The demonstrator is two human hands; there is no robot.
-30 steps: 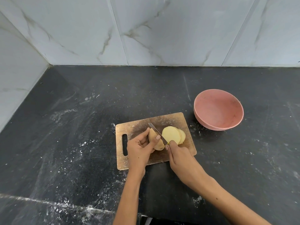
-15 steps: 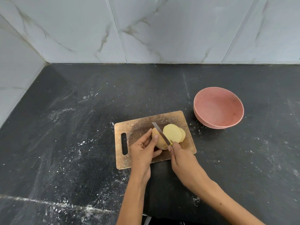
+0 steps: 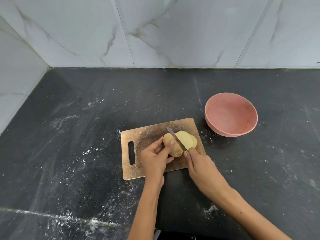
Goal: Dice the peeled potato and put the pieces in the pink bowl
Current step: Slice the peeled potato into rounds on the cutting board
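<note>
The left hand (image 3: 155, 157) gripped the uncut part of the potato (image 3: 170, 144), its fingers curled over the left end with one fingertip pressed on top just beside the blade and the thumb tucked against the near side. The right hand (image 3: 199, 163) was closed around the handle of the knife (image 3: 175, 139); only a sliver of yellow handle showed past the fingers, the rest being hidden in the fist. The narrow blade ran diagonally from the right hand up and to the far left, resting in the potato between the held piece and the slices already cut.

Those slices (image 3: 187, 140) leaned together to the right of the blade, overlapping so that their exact number could not be made out. How deep the blade had sunk was also hard to tell, as the potato covered its lower edge.

Potato and slices sat on the right half of a wooden cutting board (image 3: 138, 135), whose slotted handle hole lay at its left end. The near edge of the board was partly covered by both wrists.

The pink bowl (image 3: 231, 114) stood to the far right of the board, apart from it, with nothing visible inside. Everything rested on a dark countertop (image 3: 78, 153) dusted with white specks, backed by pale marble-patterned wall tiles (image 3: 155, 32). Both forearms ran out of the picture at the near edge.
</note>
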